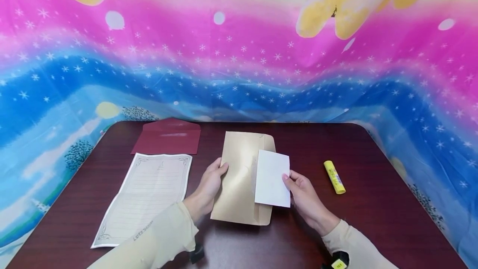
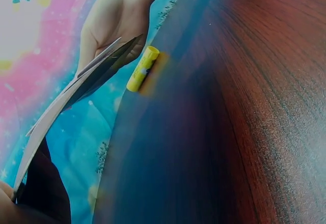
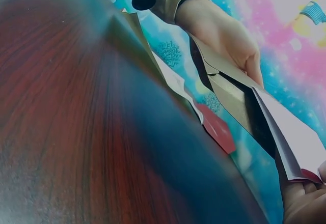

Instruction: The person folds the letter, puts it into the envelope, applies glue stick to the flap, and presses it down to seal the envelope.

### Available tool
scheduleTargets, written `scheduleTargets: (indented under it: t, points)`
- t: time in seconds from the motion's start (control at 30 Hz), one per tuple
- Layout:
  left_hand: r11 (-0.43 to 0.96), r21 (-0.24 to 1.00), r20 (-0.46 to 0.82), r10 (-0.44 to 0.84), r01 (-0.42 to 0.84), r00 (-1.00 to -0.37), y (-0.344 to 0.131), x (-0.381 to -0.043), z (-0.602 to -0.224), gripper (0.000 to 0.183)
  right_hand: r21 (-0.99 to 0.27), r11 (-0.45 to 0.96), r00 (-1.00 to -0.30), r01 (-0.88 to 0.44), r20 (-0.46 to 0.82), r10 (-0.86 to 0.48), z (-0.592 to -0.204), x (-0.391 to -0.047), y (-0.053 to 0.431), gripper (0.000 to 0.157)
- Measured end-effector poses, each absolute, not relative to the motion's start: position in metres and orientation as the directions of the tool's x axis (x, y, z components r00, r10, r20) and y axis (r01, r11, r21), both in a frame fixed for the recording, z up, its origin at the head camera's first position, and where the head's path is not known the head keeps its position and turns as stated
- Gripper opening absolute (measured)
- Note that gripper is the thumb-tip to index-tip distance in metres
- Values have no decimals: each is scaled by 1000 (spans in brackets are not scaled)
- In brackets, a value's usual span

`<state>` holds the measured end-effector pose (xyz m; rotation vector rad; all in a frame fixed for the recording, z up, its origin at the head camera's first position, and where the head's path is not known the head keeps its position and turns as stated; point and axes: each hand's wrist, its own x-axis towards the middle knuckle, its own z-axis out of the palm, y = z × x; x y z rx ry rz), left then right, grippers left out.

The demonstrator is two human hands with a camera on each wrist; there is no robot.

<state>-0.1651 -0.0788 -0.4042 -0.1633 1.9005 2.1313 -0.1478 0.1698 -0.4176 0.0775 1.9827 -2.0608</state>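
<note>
A gold-tan envelope [image 1: 237, 177] is raised above the table, its flap [image 1: 265, 216] unfolded toward the right. My left hand [image 1: 206, 186] grips its left edge, thumb on the front face. Between thumb and fingers of my right hand [image 1: 306, 198] is a folded white sheet of paper [image 1: 273, 177], pinched at its right edge. The sheet overlaps the flap in the head view. From the right wrist, the folded paper [image 3: 293, 137] has its far edge right at the mouth of the envelope [image 3: 234, 99]. Seen from the left wrist, both are nearly edge-on.
On the dark wooden table [image 1: 239, 252], a bordered, lined letter sheet [image 1: 149, 198] lies at the left. Behind it is a dark red envelope [image 1: 171, 138] with its flap up. A yellow glue stick [image 1: 334, 177] lies at the right. A patterned cloth [image 1: 242, 53] hangs behind the table.
</note>
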Motion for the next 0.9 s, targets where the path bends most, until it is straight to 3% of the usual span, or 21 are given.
scheduleTargets:
  t: [0.37,0.9]
  points:
    - [-101,944,-299,128,-313,-945,-80,-165,-405,54,-968,-79,-961,238,-223,-162,-416,-146,170,44]
    - [-52,953,-290,136,-299,-947,-77,-171,-407,55,-977,-27,-970,212,-207,-127,-416,-144,169,41]
